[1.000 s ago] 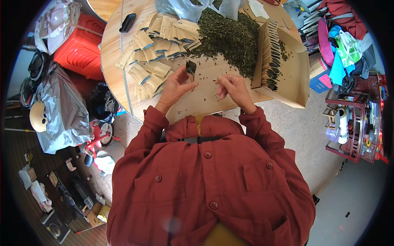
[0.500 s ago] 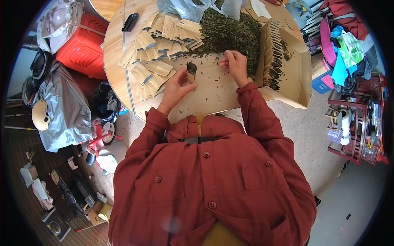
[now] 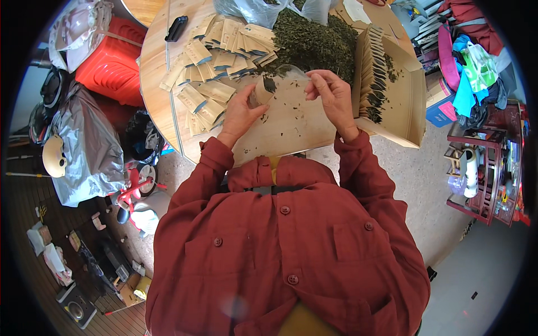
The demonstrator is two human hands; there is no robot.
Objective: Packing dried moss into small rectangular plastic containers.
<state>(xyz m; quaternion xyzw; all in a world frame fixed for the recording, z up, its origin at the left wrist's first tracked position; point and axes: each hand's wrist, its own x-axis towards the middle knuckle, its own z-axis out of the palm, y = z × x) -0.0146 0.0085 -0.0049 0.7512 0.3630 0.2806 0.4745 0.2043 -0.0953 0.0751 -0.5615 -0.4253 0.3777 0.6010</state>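
My left hand [image 3: 242, 115] is closed round a small brown paper packet [image 3: 261, 92], tilted to the right. Dark dried leaves show at its open mouth. My right hand [image 3: 332, 98] pinches a clear curved plastic piece [image 3: 292, 71], whose exact kind I cannot make out; it reaches toward the packet's mouth. Beyond both hands lies a big heap of dried leaves [image 3: 314, 45]. Many flat brown paper packets [image 3: 227, 59] are spread left of the heap. Right of my right hand, an open cardboard box [image 3: 412, 106] holds a row of upright filled packets [image 3: 370, 78].
The round wooden table [image 3: 159, 73] has loose leaf bits scattered near me. A black stapler-like object [image 3: 177, 28] lies at the far left. A clear plastic bag [image 3: 246, 11] sits behind the heap. Left of the table stands a red plastic stool [image 3: 109, 64]; at the right is a wooden rack [image 3: 490, 168].
My right hand has shifted slightly right and now pinches the clear plastic piece, which was not visible before. The packet in my left hand has tilted rightward.
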